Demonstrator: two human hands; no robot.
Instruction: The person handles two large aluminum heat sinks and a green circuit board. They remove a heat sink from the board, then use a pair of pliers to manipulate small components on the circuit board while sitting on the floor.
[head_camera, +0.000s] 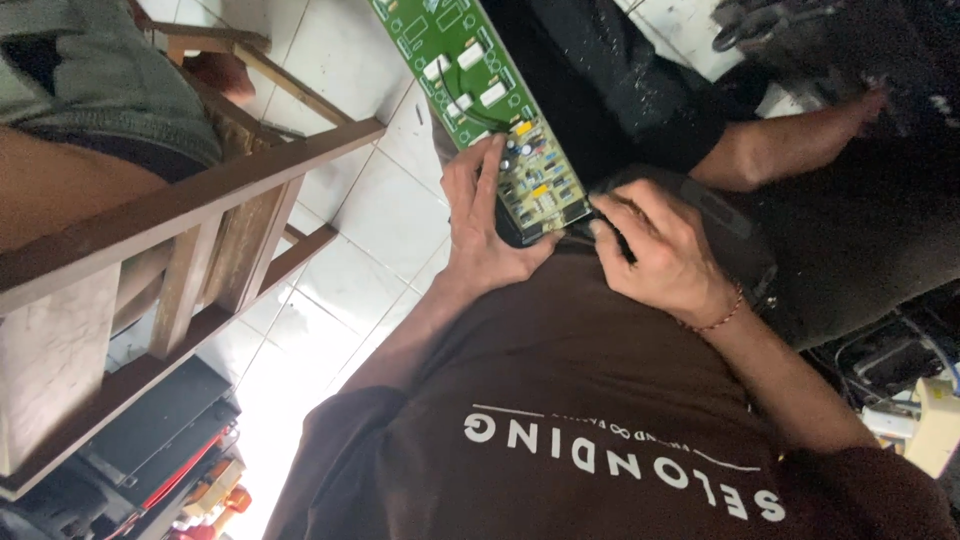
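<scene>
While left hand (482, 222) grips, flat green circuit board (480, 95) tilts.

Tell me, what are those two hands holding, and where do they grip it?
The left hand grips the green circuit board at its near end. The right hand pinches something dark there; unclear what.

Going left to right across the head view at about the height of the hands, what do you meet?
Wooden stool frame → white tiled floor → left hand holding the green circuit board → right hand at the board's near end → another person's forearm.
</scene>
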